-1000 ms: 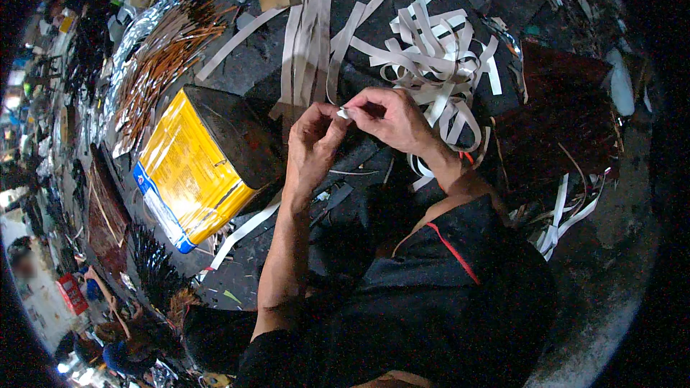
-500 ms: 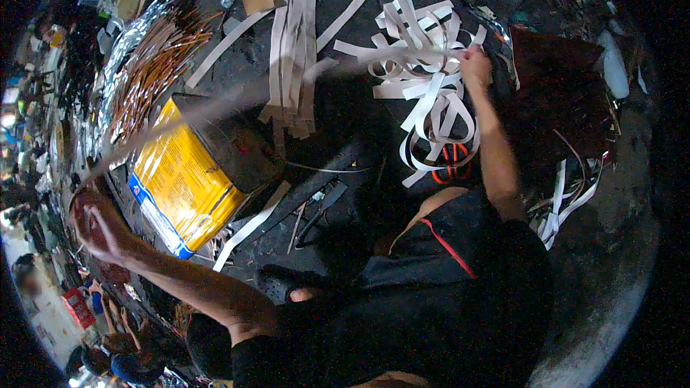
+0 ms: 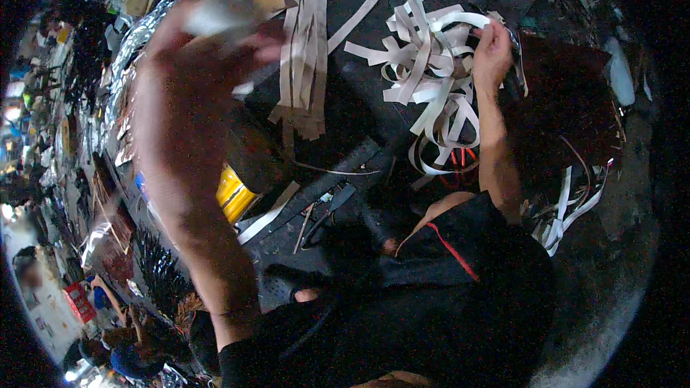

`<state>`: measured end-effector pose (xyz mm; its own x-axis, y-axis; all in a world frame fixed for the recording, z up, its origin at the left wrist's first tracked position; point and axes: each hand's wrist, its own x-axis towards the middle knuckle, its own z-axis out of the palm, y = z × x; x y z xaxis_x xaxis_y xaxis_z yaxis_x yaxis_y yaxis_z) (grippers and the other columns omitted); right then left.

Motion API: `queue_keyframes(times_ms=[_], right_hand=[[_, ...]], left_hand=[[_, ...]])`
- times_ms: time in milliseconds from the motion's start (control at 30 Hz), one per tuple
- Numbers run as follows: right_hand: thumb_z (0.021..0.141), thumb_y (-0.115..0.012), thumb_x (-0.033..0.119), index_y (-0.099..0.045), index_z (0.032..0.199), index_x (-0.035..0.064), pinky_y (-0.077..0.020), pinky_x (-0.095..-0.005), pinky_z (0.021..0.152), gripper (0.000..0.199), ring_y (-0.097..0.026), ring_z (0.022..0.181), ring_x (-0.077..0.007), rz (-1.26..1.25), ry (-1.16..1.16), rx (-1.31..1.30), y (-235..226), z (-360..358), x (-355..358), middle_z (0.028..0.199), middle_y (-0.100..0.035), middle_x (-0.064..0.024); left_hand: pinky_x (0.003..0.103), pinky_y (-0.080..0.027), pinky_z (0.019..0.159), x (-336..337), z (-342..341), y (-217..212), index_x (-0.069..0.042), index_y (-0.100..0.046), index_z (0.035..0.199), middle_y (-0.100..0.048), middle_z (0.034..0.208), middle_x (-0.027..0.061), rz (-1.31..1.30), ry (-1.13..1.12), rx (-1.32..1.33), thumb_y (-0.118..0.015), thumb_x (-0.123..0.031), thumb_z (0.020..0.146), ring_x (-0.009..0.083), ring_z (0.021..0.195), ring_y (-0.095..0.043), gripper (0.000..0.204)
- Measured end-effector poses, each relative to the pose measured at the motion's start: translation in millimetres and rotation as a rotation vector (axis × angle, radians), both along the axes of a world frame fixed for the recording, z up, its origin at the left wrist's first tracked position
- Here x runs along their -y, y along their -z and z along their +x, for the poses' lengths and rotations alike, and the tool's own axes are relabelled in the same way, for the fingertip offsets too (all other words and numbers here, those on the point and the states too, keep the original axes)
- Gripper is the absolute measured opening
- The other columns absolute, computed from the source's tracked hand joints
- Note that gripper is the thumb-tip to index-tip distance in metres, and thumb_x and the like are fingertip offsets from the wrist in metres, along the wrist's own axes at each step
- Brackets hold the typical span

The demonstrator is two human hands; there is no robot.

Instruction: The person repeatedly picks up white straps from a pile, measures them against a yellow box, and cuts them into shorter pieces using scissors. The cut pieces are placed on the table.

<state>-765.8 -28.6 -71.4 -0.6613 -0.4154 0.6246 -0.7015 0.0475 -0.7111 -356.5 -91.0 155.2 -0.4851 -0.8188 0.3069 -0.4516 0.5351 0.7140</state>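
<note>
Atop the tangled white strips (image 3: 424, 65), right hand (image 3: 492, 47) closed on one.

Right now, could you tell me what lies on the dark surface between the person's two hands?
In the head view, a row of straight pale strips lies between the blurred left hand and the right hand, which grips the tangled strip pile.

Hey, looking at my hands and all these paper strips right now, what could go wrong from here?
1. Your left hand is motion-blurred near the straight strips; it may knock that loose stack askew.
2. Your right hand grips a loop in the tangled pile of curled strips; pulling could drag others along or tear one.
3. The dark floor is cluttered with scraps; a dropped strip could get lost.
</note>
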Motion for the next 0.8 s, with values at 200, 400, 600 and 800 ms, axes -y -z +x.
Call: queue_keyframes(times_ms=[200, 400, 600, 800], right_hand=[[0.092, -0.055, 0.005, -0.058, 0.113, 0.0021, -0.0488, -0.0281, 0.076, 0.022, -0.06, 0.087, -0.016, -0.476, -0.047, -0.134, -80, 22, -10, 0.103, -0.063, -0.0107], [0.089, -0.057, 0.008, -0.066, 0.102, 0.0051, -0.0443, -0.0326, 0.085, 0.016, -0.058, 0.093, -0.0217, -0.081, 0.042, -0.5, -108, 68, 10, 0.1, -0.065, -0.0081], [0.089, -0.06, 0.015, -0.062, 0.102, 0.0038, -0.0486, -0.0314, 0.076, 0.018, -0.063, 0.087, -0.0223, 0.218, -0.697, -0.025, -19, 112, 116, 0.093, -0.064, -0.0109], [0.087, -0.059, 0.018, -0.051, 0.123, 0.0056, -0.0424, -0.042, 0.089, 0.04, -0.053, 0.107, -0.0319, 0.435, -0.732, -0.28, 89, 166, 260, 0.114, -0.054, -0.0162]], left_hand=[[0.034, -0.052, 0.08, -20, -110, 46, 0.0, -0.049, 0.1, -0.064, 0.092, 0.0156, 0.905, 0.751, -1.26, -0.047, -0.013, 0.094, 0.0234, 0.085, -0.065, 0.015], [0.032, -0.046, 0.087, -49, -109, 229, 0.002, -0.054, 0.117, -0.064, 0.103, 0.0123, 1.234, -0.032, -0.624, -0.048, -0.021, 0.094, 0.0203, 0.092, -0.059, 0.034], [0.036, -0.048, 0.08, -97, -32, 270, -0.006, -0.055, 0.116, -0.063, 0.103, 0.0167, 0.776, -0.137, 0.259, -0.055, -0.021, 0.09, 0.0299, 0.091, -0.063, 0.031], [0.036, -0.049, 0.076, -90, 21, 255, -0.006, -0.058, 0.11, -0.064, 0.098, 0.0165, 0.965, -0.197, 0.194, -0.052, -0.024, 0.092, 0.0279, 0.089, -0.063, 0.026]])
